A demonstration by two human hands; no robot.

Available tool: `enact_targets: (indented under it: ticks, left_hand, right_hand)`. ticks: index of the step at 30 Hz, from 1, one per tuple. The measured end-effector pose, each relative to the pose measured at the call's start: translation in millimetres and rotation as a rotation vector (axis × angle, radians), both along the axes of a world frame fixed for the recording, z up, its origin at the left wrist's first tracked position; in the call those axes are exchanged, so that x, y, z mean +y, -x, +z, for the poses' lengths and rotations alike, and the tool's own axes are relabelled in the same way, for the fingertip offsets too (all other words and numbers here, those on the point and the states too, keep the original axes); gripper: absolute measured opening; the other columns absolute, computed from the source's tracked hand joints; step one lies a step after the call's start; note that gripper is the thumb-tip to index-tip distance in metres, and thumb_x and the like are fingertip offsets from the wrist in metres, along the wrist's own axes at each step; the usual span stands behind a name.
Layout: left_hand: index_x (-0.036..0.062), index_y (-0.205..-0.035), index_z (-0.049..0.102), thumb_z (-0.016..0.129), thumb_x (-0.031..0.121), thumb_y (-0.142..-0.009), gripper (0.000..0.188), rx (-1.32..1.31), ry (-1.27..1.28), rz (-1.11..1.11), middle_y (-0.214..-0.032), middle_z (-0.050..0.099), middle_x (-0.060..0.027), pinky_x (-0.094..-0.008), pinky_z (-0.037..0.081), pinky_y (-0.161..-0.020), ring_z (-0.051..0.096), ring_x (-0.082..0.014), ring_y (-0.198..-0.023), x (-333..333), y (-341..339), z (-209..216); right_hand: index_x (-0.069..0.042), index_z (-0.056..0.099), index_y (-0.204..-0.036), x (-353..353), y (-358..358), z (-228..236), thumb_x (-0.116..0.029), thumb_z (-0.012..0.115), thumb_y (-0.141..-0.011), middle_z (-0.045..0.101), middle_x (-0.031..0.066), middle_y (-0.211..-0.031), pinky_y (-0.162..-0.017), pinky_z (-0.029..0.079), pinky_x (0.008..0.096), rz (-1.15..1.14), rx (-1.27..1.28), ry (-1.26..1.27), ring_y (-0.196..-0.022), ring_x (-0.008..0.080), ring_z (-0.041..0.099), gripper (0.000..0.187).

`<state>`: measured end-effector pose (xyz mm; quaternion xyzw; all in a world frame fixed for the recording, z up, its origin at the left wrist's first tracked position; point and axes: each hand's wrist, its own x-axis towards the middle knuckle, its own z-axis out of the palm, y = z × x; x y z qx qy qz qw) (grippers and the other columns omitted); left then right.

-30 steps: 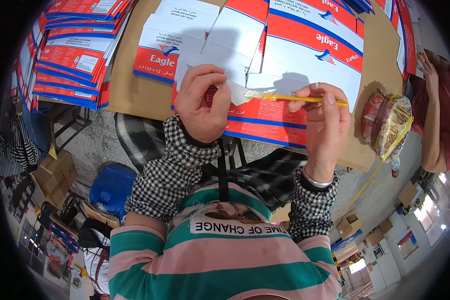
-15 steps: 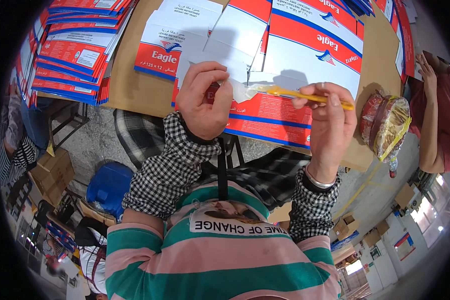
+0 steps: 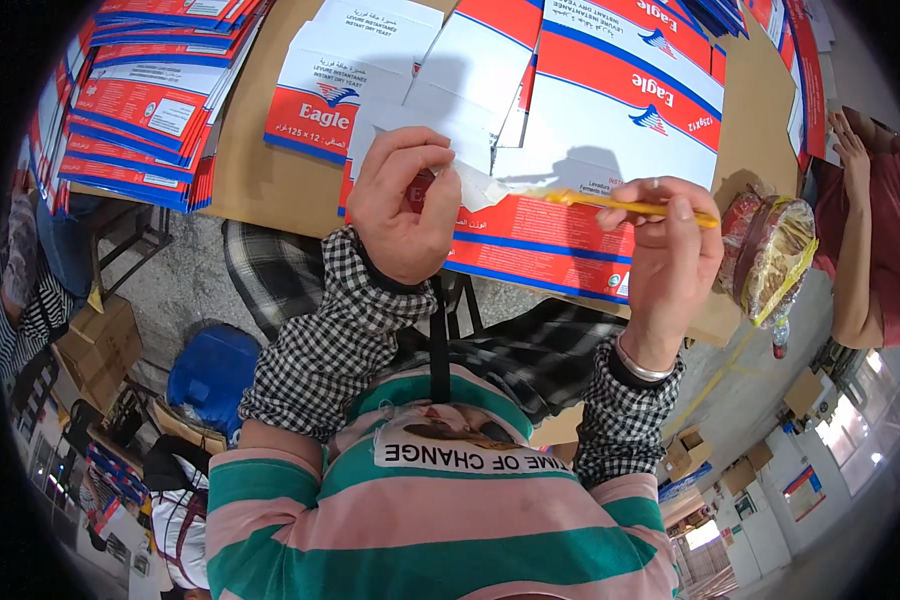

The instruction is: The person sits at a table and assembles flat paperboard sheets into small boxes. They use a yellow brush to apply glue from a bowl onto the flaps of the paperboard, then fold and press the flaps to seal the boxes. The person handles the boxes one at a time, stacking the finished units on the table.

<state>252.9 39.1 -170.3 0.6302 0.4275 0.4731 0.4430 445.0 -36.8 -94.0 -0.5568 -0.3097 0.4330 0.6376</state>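
My left hand (image 3: 402, 205) is closed on the flaps of a flat red, white and blue carton (image 3: 530, 190) lying on the brown table (image 3: 260, 180). It pinches a white flap edge (image 3: 475, 185) near the thumb. My right hand (image 3: 665, 255) grips a thin yellow stick-like tool (image 3: 630, 205), its tip pointing left at that white flap. Both hands hover above the carton's near edge.
Stacks of flattened red and blue cartons (image 3: 140, 100) lie at the far left, more at the top right (image 3: 770, 30). A wrapped roll in clear plastic (image 3: 770, 255) sits at the table's right edge. Another person's arm (image 3: 860, 220) is at right. A blue seat (image 3: 210, 365) stands below.
Both hands have stayed close together; the tool's tip has shifted slightly along the white flap.
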Motion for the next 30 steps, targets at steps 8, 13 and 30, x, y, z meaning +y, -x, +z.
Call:
enact_targets:
  ticks: [8,13,30]
  left_hand:
    - [-0.0047,-0.086,0.06,0.059,-0.004,-0.074,0.012,-0.017,-0.033,-0.001,-0.096,0.059,-0.0135,-0.0247,0.047,-0.064,0.059,-0.0166,-0.076,0.6,0.2,-2.4]
    - [-0.0046,-0.086,0.06,0.059,-0.005,-0.074,0.013,-0.022,0.002,-0.008,-0.096,0.059,-0.0138,-0.0256,0.048,-0.065,0.059,-0.0173,-0.078,-0.5,1.2,0.4]
    - [-0.0042,-0.087,0.06,0.059,-0.004,-0.074,0.013,-0.023,0.002,-0.013,-0.097,0.059,-0.0141,-0.0267,0.048,-0.069,0.06,-0.0194,-0.081,0.1,1.3,-0.2]
  right_hand:
    - [0.004,0.054,-0.1,10.1,8.0,-12.0,-0.013,0.047,-0.097,0.064,0.0176,-0.088,-0.065,0.052,0.0278,-0.119,0.013,0.134,-0.068,0.0181,0.063,0.019]
    - [0.003,0.054,-0.1,11.8,7.1,-11.2,-0.015,0.047,-0.097,0.063,0.0169,-0.086,-0.064,0.051,0.0277,-0.135,0.049,0.145,-0.067,0.0183,0.063,0.019]
    - [0.003,0.054,-0.099,17.9,9.8,-12.8,-0.016,0.048,-0.097,0.064,0.017,-0.088,-0.064,0.052,0.0279,-0.099,-0.005,0.16,-0.067,0.0181,0.063,0.02]
